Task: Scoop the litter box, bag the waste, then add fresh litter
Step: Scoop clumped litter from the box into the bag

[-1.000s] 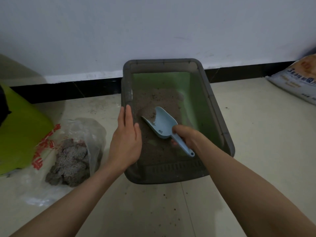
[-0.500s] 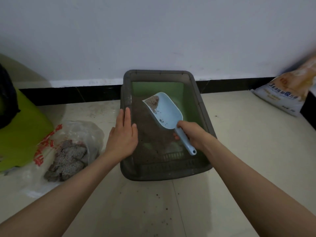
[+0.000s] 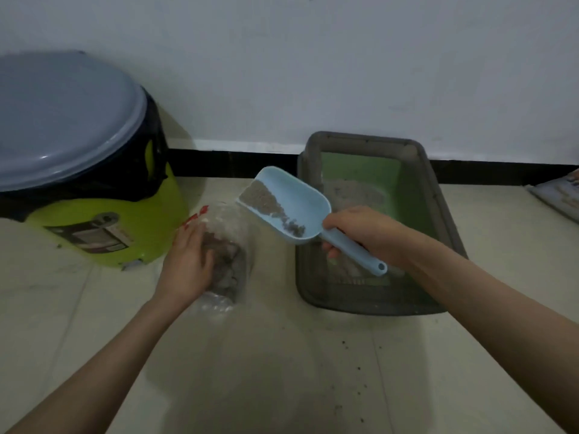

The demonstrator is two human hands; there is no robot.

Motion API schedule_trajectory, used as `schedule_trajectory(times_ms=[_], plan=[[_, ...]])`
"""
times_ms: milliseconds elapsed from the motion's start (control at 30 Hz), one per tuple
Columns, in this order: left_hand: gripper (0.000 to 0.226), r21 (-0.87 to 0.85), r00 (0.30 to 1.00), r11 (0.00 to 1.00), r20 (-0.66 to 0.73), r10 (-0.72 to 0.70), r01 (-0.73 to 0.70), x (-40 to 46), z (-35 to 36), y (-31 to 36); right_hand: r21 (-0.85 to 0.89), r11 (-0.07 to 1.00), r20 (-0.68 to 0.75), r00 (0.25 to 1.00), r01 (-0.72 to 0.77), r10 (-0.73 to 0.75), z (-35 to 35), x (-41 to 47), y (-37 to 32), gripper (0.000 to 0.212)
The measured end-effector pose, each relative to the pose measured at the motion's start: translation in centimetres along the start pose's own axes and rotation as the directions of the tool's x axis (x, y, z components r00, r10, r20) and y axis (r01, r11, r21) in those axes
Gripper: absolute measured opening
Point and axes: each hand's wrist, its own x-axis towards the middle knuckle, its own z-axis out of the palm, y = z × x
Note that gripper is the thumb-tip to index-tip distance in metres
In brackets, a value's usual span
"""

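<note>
A grey litter box [image 3: 445,214] with a green inner wall sits on the floor against the wall, with litter in it. My right hand [image 3: 360,233] grips the handle of a light blue scoop [image 3: 294,202], which carries grey litter and is tilted over a clear plastic bag [image 3: 232,239] left of the box. The bag has red print and holds dark clumps of waste. My left hand [image 3: 191,261] rests on the bag's left side and holds its plastic.
A lime-green bin [image 3: 103,233] with a black liner and a grey lid [image 3: 62,120] stands at the left against the wall. A printed litter sack [image 3: 560,195] lies at the right edge. Spilled grains dot the tiled floor [image 3: 313,355] in front of the box.
My right hand lifted the filled scoop out of the box and carried it left over the bag. My left hand left the box rim and took the bag. The view swung left.
</note>
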Motion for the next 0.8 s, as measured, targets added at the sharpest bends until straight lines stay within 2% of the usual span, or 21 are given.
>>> schedule_trajectory(times_ms=[133,200,300,367,467,533,600,633,700,767,800], plan=[[0.069,0.122,0.962,0.958,0.049,-0.269,0.261,-2.3,-0.3,-4.6,-0.278,0.960,0.049,0.999,0.030,-0.017,5.0,1.9,-1.3,0.030],[0.069,0.079,0.940,0.939,0.044,-0.339,0.335,-2.5,-0.2,-5.4,-0.463,0.880,0.038,0.995,0.104,-0.097,7.0,2.5,-2.0,0.029],[0.058,-0.029,0.927,0.926,0.020,-0.376,0.376,-2.1,-0.1,-5.3,-0.779,0.601,0.017,0.964,0.180,-0.266,9.4,2.3,-3.3,0.024],[0.049,-0.056,0.919,0.918,0.002,-0.394,0.393,-1.9,-0.1,-5.2,-0.904,0.391,0.020,0.932,0.172,-0.363,10.6,2.2,-4.0,0.024],[0.042,-0.072,0.920,0.919,-0.030,-0.391,0.389,-1.6,-0.2,-5.2,-0.978,0.105,0.106,0.865,0.179,-0.490,11.7,2.4,-4.0,0.021],[0.040,-0.076,0.924,0.924,-0.047,-0.379,0.375,-1.5,-0.5,-5.2,-0.980,0.029,0.151,0.835,0.195,-0.529,11.6,2.4,-3.9,0.020],[0.041,-0.090,0.926,0.924,-0.023,-0.376,0.372,-1.5,-0.6,-5.3,-0.977,0.042,0.152,0.823,0.208,-0.548,11.0,2.2,-3.8,0.021],[0.042,-0.098,0.927,0.922,-0.003,-0.376,0.374,-1.5,-0.6,-5.3,-0.973,0.096,0.122,0.825,0.208,-0.552,10.5,2.2,-3.7,0.022],[0.043,-0.099,0.931,0.926,0.022,-0.365,0.365,-1.5,-0.7,-5.0,-0.923,0.332,-0.012,0.848,0.195,-0.530,8.9,1.9,-3.4,0.023],[0.043,-0.064,0.946,0.944,0.025,-0.323,0.324,-1.4,-0.9,-4.1,-0.764,0.616,-0.144,0.879,0.193,-0.454,6.4,1.7,-2.8,0.025],[0.042,-0.044,0.957,0.956,0.015,-0.289,0.290,-1.2,-1.1,-3.3,-0.667,0.717,-0.185,0.887,0.203,-0.424,5.0,1.6,-2.3,0.026]])
